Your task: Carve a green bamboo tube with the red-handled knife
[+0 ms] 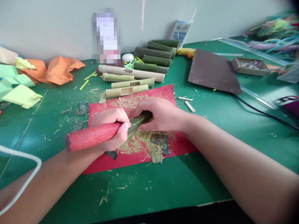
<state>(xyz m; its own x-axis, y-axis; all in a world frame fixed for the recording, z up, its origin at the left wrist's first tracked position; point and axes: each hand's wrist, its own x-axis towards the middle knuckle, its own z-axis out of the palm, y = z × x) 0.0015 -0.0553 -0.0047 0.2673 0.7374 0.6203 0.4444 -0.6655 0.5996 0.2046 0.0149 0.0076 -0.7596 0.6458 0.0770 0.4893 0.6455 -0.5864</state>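
Note:
My left hand (114, 124) is closed round the thick red wooden handle (93, 137) of a tool. Its working end is hidden by my fist and the bamboo, so I cannot tell its kind. My right hand (158, 115) grips a short dark-green bamboo tube (137, 122), which lies slantwise with its near end against my left fist. Both hands are over a red sheet (182, 149) strewn with fine bamboo shavings (134, 144). Dark peeled strips (165, 145) and a pale green chip (156, 157) lie by the sheet's near edge.
Behind the sheet lie several peeled bamboo pieces (127, 91), some notched, and unpeeled green tubes (153, 53). Orange paper (62, 70) is at left, a dark board (213, 71) and small tray (249, 67) at right. A white cable (35, 158) loops near my left forearm.

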